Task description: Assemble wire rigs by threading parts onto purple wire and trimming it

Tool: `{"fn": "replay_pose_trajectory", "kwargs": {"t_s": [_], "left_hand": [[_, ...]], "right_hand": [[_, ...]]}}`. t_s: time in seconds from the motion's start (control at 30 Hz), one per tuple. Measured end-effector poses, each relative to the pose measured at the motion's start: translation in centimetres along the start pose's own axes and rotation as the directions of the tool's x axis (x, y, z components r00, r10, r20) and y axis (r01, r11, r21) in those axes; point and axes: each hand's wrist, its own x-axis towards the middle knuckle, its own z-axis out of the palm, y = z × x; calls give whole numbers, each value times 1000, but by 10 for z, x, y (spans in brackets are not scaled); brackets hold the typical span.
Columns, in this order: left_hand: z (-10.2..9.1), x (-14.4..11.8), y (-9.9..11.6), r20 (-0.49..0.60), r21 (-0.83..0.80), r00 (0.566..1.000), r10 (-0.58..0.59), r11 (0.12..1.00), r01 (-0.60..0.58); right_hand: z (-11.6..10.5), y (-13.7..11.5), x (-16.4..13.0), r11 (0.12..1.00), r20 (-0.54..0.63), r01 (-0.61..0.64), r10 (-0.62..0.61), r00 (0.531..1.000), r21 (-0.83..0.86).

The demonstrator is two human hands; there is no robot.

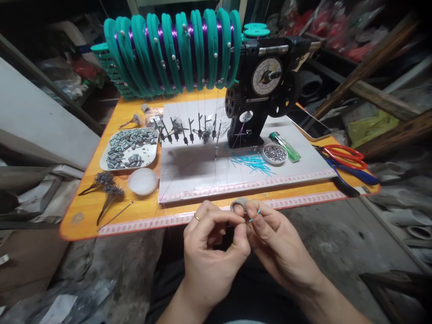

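Observation:
In front of the table's near edge, my two hands meet at their fingertips. My left hand is closed in a pinch, a ring on one finger; what its fingertips hold is too small to make out. Between the thumb and fingers of my right hand is a thin blue stick. A grey-beige curved band shows at the fingertips, and I cannot tell whether it is worn on a finger. More thin blue sticks lie loose on the white board beyond. Fine threads hang from teal spools with purple line.
A black stand with a dial supports the spools. Small dark weights dangle below. The orange table carries a tray of metal pieces, a white dish, a dish of beads, a green lighter, red-handled scissors and a phone.

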Motion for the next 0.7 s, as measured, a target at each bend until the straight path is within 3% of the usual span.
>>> {"fn": "replay_pose_trajectory", "kwargs": {"t_s": [0.2,0.53,0.7], "left_hand": [[-1,1,0,18,92,999,39,995,-40],[-1,0,0,23,82,999,38,996,-40],[-2,1,1,32,94,998,50,994,-53]], "right_hand": [[-1,1,-2,1000,11,-8,9,1000,-22],[-1,0,-1,997,-24,-11,9,1000,-79],[1,-1,-1,1000,29,-11,12,1000,-6]]}}
